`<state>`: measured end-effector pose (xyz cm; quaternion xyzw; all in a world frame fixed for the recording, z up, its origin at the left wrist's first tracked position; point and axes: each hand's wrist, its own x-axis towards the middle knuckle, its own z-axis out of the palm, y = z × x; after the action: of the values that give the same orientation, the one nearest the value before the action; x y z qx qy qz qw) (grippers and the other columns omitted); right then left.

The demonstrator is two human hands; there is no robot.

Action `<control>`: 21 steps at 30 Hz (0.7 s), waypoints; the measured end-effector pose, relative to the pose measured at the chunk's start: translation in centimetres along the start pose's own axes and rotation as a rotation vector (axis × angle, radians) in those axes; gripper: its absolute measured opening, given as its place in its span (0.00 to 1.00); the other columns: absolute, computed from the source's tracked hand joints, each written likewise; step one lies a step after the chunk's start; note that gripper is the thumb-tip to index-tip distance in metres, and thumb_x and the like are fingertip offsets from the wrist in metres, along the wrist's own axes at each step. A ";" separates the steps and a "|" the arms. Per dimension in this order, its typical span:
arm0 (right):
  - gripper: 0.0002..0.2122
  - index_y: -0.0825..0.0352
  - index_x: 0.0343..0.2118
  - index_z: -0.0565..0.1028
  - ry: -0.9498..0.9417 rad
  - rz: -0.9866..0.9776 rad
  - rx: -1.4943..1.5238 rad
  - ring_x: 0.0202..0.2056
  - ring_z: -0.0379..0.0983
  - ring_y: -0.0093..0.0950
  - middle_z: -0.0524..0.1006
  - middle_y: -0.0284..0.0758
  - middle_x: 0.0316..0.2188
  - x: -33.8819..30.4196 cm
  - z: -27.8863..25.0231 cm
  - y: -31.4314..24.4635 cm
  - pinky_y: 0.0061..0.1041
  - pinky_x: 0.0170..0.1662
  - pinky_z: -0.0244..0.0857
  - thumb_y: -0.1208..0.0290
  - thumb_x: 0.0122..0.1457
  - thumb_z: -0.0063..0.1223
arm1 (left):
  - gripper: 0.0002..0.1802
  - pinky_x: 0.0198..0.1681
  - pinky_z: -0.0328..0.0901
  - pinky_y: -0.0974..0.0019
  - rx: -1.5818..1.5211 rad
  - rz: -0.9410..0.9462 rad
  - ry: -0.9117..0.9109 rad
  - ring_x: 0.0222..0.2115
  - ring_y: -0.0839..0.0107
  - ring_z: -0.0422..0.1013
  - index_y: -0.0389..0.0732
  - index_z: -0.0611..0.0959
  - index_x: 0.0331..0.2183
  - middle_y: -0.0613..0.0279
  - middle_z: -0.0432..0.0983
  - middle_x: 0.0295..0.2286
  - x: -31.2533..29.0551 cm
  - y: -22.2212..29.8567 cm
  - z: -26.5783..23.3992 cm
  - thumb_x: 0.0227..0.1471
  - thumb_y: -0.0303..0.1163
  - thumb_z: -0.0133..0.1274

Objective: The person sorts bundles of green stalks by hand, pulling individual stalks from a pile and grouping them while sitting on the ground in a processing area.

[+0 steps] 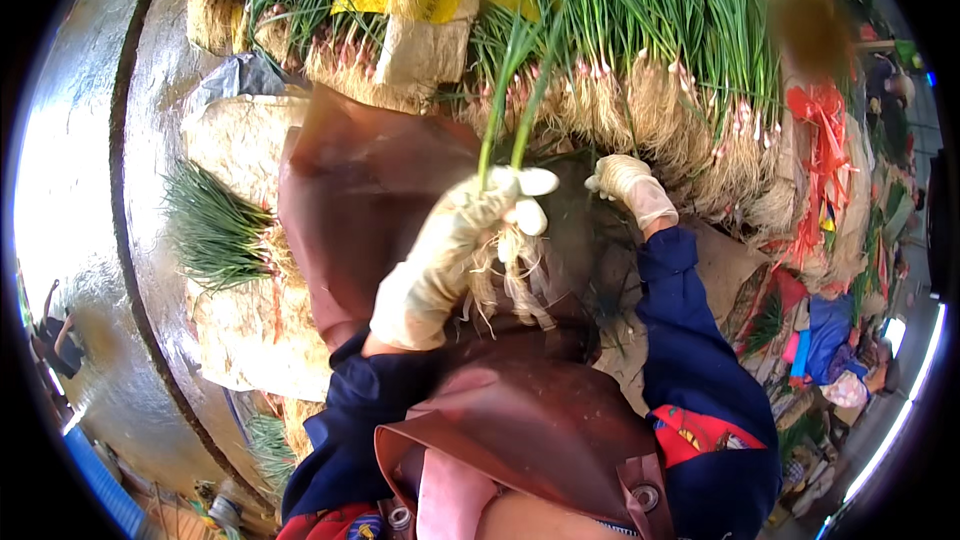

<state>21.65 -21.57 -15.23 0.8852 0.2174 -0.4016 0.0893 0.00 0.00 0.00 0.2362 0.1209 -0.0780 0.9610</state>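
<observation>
The left hand [470, 215] is at the centre of the frame, with a few scallions [491, 130] in its grasp, their leaves toward the top and roots below the fingers. The right hand [632, 185] is right of centre, just below the row of bundled scallions [650, 25] across the upper right. Ribbon [825, 155] hangs at that row's right end. An apron [375, 190] spreads behind the left hand. Left of it, a smaller bunch [215, 225] lies on sacking [225, 330]; floor [80, 180] borders the far left.

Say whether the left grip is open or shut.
Shut: the left grip wraps around green stalks, which emerge above it, while roots show below.
</observation>
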 end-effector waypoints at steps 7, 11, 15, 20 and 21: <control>0.18 0.56 0.37 0.73 0.321 0.126 0.277 0.27 0.71 0.22 0.76 0.26 0.26 1.8 -8.3 -8.4 0.27 0.35 0.64 0.46 0.57 0.43 | 0.33 0.44 0.63 0.69 0.164 0.388 0.044 0.31 0.69 0.70 0.28 0.66 0.51 0.60 0.73 0.29 3.9 0.8 0.0 0.49 0.39 0.55; 0.14 0.57 0.35 0.73 0.340 0.081 0.436 0.24 0.69 0.21 0.76 0.27 0.25 2.8 -10.3 -9.1 0.25 0.31 0.61 0.53 0.58 0.45 | 0.22 0.38 0.63 0.68 0.169 0.277 0.183 0.22 0.77 0.61 0.31 0.75 0.46 0.73 0.59 0.16 6.2 -0.3 -1.8 0.54 0.37 0.50; 0.16 0.64 0.38 0.72 0.289 -0.041 0.416 0.23 0.71 0.21 0.76 0.27 0.21 -1.3 -7.7 -3.7 0.26 0.32 0.64 0.56 0.59 0.41 | 0.22 0.34 0.64 0.74 0.184 0.323 0.393 0.23 0.79 0.63 0.31 0.74 0.46 0.72 0.66 0.19 6.6 -1.7 -4.1 0.55 0.37 0.49; 0.15 0.68 0.34 0.75 -0.095 -0.247 0.309 0.20 0.70 0.22 0.78 0.33 0.26 -7.3 -3.1 0.1 0.22 0.27 0.67 0.59 0.53 0.55 | 0.17 0.26 0.60 0.82 0.190 0.168 0.390 0.26 0.88 0.65 0.38 0.77 0.46 0.67 0.76 0.38 8.5 -3.2 -6.4 0.54 0.32 0.51; 0.15 0.67 0.33 0.75 0.114 -0.241 0.298 0.22 0.72 0.23 0.79 0.32 0.28 -6.7 -3.2 0.0 0.23 0.28 0.67 0.58 0.54 0.53 | 0.17 0.25 0.59 0.83 0.206 0.164 0.418 0.26 0.88 0.66 0.38 0.77 0.46 0.67 0.75 0.39 8.8 -3.6 -6.5 0.54 0.32 0.51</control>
<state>19.85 -22.60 -8.06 0.8775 0.2645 -0.3864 -0.1037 6.38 -0.85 -9.53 0.3528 0.2889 0.0392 0.8891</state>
